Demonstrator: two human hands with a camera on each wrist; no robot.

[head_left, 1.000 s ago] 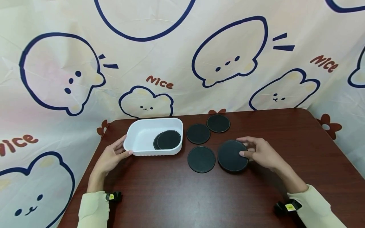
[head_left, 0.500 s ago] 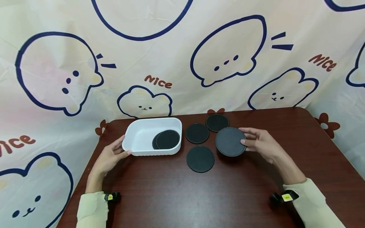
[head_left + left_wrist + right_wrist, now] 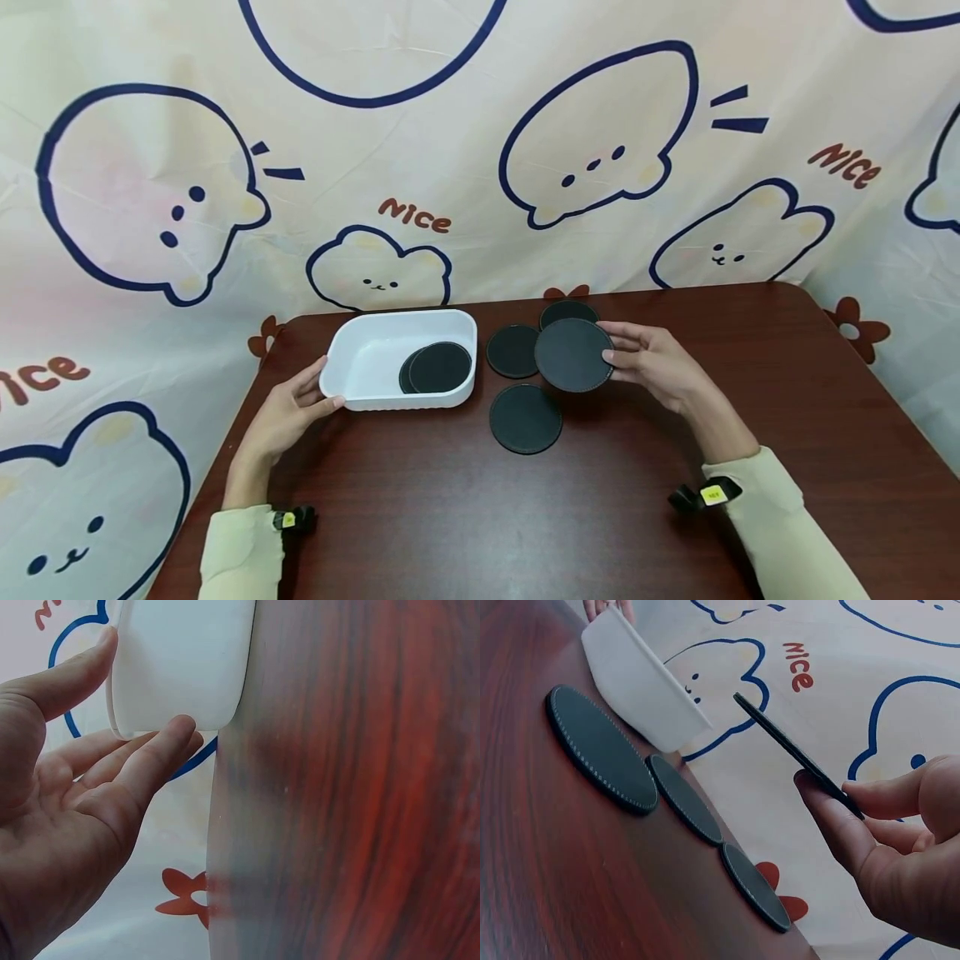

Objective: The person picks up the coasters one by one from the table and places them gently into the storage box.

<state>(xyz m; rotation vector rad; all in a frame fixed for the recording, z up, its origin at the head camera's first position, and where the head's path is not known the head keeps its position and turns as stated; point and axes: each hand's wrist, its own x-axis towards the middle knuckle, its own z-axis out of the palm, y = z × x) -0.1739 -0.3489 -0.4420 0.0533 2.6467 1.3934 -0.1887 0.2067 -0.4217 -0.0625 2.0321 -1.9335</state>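
My right hand (image 3: 660, 367) pinches a round black coaster (image 3: 573, 356) at its right edge, between thumb and fingers. In the right wrist view this coaster (image 3: 787, 746) is seen nearly edge-on, raised off the table. A white plastic tray (image 3: 360, 371) stands at the left, with two overlapping black coasters (image 3: 442, 367) at its right end. The left hand (image 3: 277, 425) holds the tray's left end, thumb at the near corner and fingers along the end wall. Right of the tray lie three coasters: a near one (image 3: 526, 419), a middle one (image 3: 513, 351) and a partly covered far one (image 3: 567, 310).
The dark red-brown wooden table (image 3: 480, 517) ends at the back against a hanging cloth (image 3: 480, 167) printed with cartoon bears. Each sleeve cuff carries a small black wrist camera, one at the left (image 3: 300, 520) and one at the right (image 3: 705, 495).
My right hand has lifted the coaster off the table and carried it left and away from me, now over part of the far coaster. The left hand stays at the tray.
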